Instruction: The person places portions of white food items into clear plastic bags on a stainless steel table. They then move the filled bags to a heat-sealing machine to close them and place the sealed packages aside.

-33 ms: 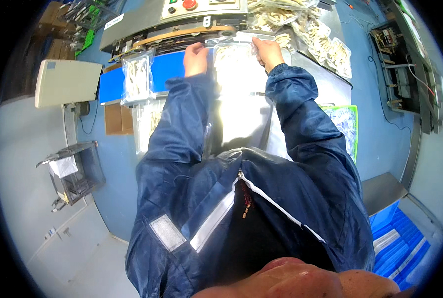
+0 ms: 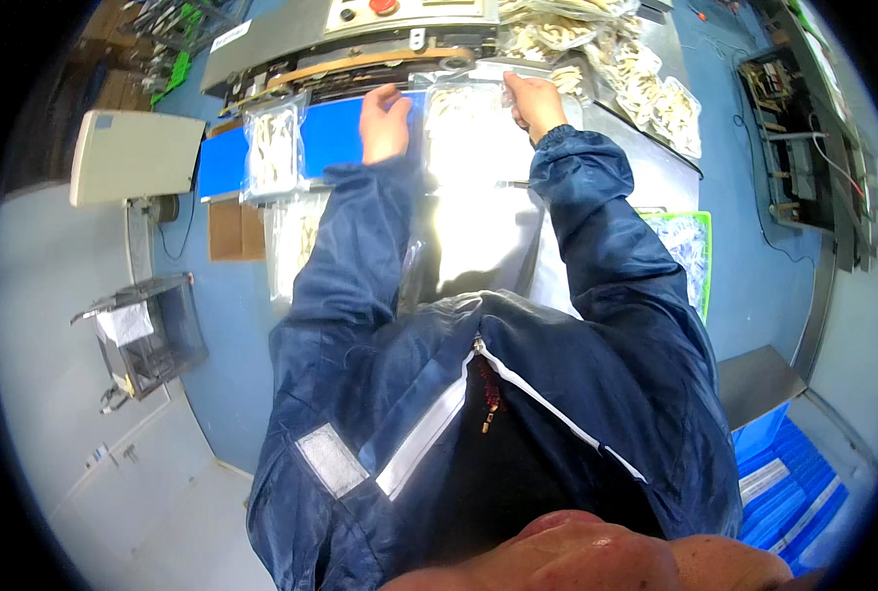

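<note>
1. Left hand [image 2: 385, 123]: fingers curled, resting on blue conveyor belt [image 2: 331, 138] at left edge of clear bag [image 2: 469, 118]; grip on bag edge likely, can't tell for sure.
2. Right hand [image 2: 533, 101]: pinching top right corner of same bag, fingers closed on plastic.
3. Clear bag: holds pale, stick-like pieces; lying flat btwn both hands, top edge right at slot of sealing machine [image 2: 360, 39].
4. Second filled bag [image 2: 273, 148]: further left on belt, well apart from hands.
5. More filled bags [image 2: 626, 69]: heaped on metal surface [image 2: 656, 167] to right of machine.
6. Green crate [image 2: 690, 246]: beside right elbow. Blue crate [image 2: 794, 483]: lower right. Grey scale platform [image 2: 134, 156]: left of belt.
</note>
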{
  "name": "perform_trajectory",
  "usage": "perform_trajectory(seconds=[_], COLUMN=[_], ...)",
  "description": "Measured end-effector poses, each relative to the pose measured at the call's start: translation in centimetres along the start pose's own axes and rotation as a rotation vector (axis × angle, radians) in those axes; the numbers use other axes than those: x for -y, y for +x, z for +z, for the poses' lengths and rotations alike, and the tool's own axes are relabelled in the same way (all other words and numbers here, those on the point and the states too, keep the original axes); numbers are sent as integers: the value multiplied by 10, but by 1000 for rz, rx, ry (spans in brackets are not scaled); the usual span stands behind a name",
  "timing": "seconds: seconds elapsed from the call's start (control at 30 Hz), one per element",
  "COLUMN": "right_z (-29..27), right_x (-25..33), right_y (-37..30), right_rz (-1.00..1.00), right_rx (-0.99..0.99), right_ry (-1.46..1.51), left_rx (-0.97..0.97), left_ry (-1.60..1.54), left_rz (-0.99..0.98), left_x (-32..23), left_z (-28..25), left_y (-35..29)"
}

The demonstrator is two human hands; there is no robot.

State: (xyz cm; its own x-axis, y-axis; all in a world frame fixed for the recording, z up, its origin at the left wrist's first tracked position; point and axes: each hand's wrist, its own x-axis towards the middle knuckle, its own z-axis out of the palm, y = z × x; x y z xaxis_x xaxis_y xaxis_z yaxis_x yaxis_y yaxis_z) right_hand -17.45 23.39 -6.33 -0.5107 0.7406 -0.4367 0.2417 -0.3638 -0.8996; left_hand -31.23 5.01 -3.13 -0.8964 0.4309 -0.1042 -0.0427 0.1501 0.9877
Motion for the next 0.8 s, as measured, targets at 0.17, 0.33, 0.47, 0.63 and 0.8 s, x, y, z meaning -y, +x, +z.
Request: perform_trajectory(seconds=[0.17, 0.33, 0.47, 0.63, 0.8], right_z=[-5, 36, 69, 72, 25], right_x=[-14, -56, -156, -166, -183], right_y=[-29, -148, -152, -133, -119], right_rz=[-798, -133, -200, 224, -101], right_rx=[-236, 806, 613, 488, 616], right_ry=[-326, -265, -731, -273, -307], left_rx=[-172, -260, -137, 44, -55], left_ry=[355, 1153, 1217, 1046, 818], left_rz=[393, 349, 250, 212, 256], left_x=[14, 135, 143, 134, 118], left_z=[-127, -205, -155, -130, -138], left_y=[-84, -182, -206, -238, -233])
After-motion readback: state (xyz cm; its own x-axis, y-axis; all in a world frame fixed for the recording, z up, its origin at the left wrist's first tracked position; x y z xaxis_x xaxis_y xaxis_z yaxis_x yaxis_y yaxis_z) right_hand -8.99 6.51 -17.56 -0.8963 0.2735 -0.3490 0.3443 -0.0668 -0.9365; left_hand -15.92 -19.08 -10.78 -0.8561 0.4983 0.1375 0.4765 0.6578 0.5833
